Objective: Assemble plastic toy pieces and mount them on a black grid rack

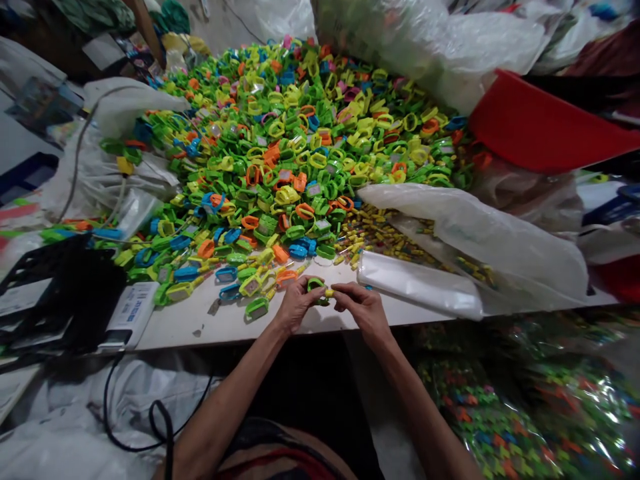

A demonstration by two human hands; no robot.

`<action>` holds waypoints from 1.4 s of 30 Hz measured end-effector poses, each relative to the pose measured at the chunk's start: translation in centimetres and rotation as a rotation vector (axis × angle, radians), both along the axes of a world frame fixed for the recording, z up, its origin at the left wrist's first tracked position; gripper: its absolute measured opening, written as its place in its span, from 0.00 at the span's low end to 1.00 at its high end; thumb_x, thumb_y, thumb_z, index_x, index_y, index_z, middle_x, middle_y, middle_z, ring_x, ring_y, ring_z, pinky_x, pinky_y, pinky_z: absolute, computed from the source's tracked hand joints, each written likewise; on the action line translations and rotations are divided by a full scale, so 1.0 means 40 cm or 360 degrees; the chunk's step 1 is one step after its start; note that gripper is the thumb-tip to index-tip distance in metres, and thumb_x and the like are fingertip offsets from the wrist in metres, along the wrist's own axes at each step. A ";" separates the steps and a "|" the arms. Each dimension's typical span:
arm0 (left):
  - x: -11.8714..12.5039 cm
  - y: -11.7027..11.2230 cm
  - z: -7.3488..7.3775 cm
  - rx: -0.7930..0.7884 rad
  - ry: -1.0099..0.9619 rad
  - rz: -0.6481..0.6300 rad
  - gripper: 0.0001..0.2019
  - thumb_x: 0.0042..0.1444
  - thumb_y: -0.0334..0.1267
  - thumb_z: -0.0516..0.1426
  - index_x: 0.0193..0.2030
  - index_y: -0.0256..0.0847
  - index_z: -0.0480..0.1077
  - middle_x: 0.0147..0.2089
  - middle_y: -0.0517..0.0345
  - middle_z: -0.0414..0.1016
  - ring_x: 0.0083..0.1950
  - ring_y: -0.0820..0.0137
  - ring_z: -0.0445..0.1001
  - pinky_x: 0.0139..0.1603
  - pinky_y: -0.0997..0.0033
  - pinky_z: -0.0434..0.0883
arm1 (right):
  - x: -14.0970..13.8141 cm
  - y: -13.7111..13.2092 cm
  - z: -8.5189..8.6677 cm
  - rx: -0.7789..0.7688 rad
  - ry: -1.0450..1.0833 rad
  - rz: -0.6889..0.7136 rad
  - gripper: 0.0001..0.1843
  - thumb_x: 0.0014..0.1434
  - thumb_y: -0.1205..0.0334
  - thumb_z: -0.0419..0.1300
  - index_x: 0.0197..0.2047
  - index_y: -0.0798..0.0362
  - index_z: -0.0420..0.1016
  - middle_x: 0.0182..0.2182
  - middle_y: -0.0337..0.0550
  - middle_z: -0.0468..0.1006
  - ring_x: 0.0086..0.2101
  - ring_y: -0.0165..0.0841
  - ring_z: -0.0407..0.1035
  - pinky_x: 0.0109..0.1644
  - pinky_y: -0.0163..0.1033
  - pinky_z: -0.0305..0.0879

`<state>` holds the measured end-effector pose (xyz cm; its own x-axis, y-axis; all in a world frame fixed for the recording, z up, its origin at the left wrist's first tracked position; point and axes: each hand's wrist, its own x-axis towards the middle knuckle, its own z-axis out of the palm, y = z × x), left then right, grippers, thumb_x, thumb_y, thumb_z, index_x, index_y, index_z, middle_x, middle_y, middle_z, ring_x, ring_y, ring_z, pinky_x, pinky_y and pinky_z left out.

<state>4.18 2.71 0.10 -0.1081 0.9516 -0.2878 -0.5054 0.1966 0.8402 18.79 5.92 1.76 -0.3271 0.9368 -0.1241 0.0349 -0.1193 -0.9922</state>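
My left hand (294,308) grips a green toy watch (315,285) just above the front of the white table (200,327). Between the fingertips of my right hand (367,310) is one end of a small yellow stick-like piece (329,293); its other end meets the watch, though how they join is too small to tell. Close by on the left lie loose watches, among them a green one (257,308) and a blue one (230,291). Behind my hands rises a large heap of toy watches (300,153) in green, yellow, orange and blue.
Many small yellow pieces (385,233) spill beside a clear plastic bag (475,227). A stack of flat plastic sleeves (420,283) lies right of my hands. At left are a white box (131,310) and black trays (55,293). Filled bags (500,413) sit below, right.
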 end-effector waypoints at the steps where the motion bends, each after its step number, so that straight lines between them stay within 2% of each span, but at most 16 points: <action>1: -0.001 -0.004 0.001 0.0015 -0.0018 -0.0013 0.24 0.35 0.45 0.69 0.35 0.34 0.68 0.30 0.60 0.71 0.29 0.74 0.71 0.33 0.71 0.71 | 0.003 -0.003 0.001 -0.0034 0.0014 -0.0029 0.15 0.46 0.53 0.66 0.34 0.55 0.79 0.19 0.38 0.73 0.22 0.29 0.66 0.30 0.36 0.64; 5: -0.006 -0.021 0.008 0.0102 0.0051 -0.0044 0.20 0.36 0.40 0.69 0.34 0.34 0.68 0.32 0.56 0.75 0.32 0.72 0.73 0.35 0.72 0.70 | 0.011 -0.013 0.006 -0.0047 -0.0019 -0.0116 0.16 0.46 0.51 0.65 0.34 0.56 0.78 0.18 0.39 0.74 0.22 0.30 0.66 0.30 0.36 0.63; 8: -0.005 -0.027 0.011 0.0158 0.0094 0.0068 0.18 0.35 0.36 0.69 0.31 0.35 0.67 0.35 0.55 0.76 0.34 0.72 0.74 0.33 0.76 0.68 | 0.012 -0.023 0.006 -0.0029 -0.0099 -0.0108 0.19 0.46 0.50 0.66 0.35 0.57 0.78 0.18 0.39 0.73 0.22 0.30 0.67 0.30 0.36 0.64; 11: -0.003 -0.028 0.008 0.0138 0.0152 0.0193 0.19 0.34 0.38 0.70 0.31 0.36 0.66 0.32 0.56 0.76 0.30 0.74 0.72 0.29 0.78 0.68 | 0.011 -0.034 -0.005 -0.0074 -0.0093 -0.0093 0.22 0.48 0.49 0.64 0.39 0.58 0.78 0.18 0.38 0.73 0.22 0.30 0.66 0.30 0.36 0.63; 13: -0.002 -0.029 0.004 0.0129 0.0242 0.0249 0.21 0.33 0.39 0.70 0.31 0.36 0.66 0.29 0.59 0.75 0.27 0.75 0.70 0.28 0.77 0.69 | 0.011 -0.039 -0.015 -0.0058 -0.0088 -0.0114 0.21 0.51 0.48 0.62 0.39 0.58 0.79 0.18 0.39 0.72 0.23 0.30 0.66 0.31 0.36 0.63; 18: 0.002 -0.037 -0.004 0.0173 0.0362 0.0255 0.21 0.33 0.41 0.70 0.29 0.37 0.64 0.29 0.60 0.73 0.30 0.74 0.71 0.29 0.75 0.71 | 0.012 -0.038 -0.013 0.0052 -0.0162 -0.0129 0.19 0.52 0.48 0.61 0.35 0.58 0.79 0.19 0.40 0.72 0.24 0.31 0.67 0.31 0.36 0.63; 23: 0.001 -0.046 -0.005 0.0198 0.0669 0.0158 0.20 0.35 0.42 0.69 0.33 0.37 0.68 0.31 0.59 0.73 0.28 0.75 0.70 0.27 0.77 0.70 | 0.015 -0.037 0.011 0.0026 -0.0204 -0.0009 0.20 0.51 0.48 0.61 0.34 0.59 0.80 0.19 0.40 0.72 0.22 0.29 0.66 0.29 0.35 0.63; 28: -0.009 -0.051 -0.006 0.0292 0.0975 0.0007 0.16 0.40 0.45 0.67 0.32 0.38 0.74 0.29 0.59 0.73 0.26 0.73 0.71 0.25 0.76 0.70 | 0.015 -0.040 0.007 0.0012 -0.0217 0.0004 0.21 0.50 0.47 0.61 0.33 0.59 0.80 0.17 0.39 0.72 0.21 0.30 0.66 0.28 0.35 0.62; 33: -0.015 -0.051 -0.015 0.0425 0.1057 0.0001 0.16 0.41 0.46 0.67 0.34 0.38 0.76 0.31 0.57 0.75 0.30 0.71 0.73 0.30 0.74 0.71 | 0.009 -0.040 0.004 -0.0017 -0.0223 -0.0034 0.22 0.50 0.45 0.60 0.32 0.59 0.79 0.16 0.40 0.72 0.20 0.30 0.65 0.28 0.35 0.62; 36: -0.018 -0.051 -0.021 0.0448 0.1045 -0.0008 0.16 0.42 0.47 0.66 0.35 0.38 0.76 0.32 0.56 0.75 0.30 0.71 0.72 0.29 0.75 0.71 | 0.010 -0.038 0.012 0.0011 -0.0258 0.0022 0.21 0.50 0.46 0.60 0.30 0.58 0.78 0.16 0.39 0.71 0.20 0.29 0.65 0.27 0.35 0.62; 42: -0.034 -0.049 -0.019 0.0459 0.1113 -0.0311 0.17 0.44 0.48 0.65 0.36 0.37 0.76 0.33 0.53 0.75 0.32 0.70 0.72 0.29 0.75 0.69 | 0.021 -0.032 0.027 0.0097 -0.0354 0.0199 0.18 0.50 0.49 0.60 0.28 0.57 0.78 0.20 0.39 0.71 0.20 0.27 0.64 0.25 0.33 0.59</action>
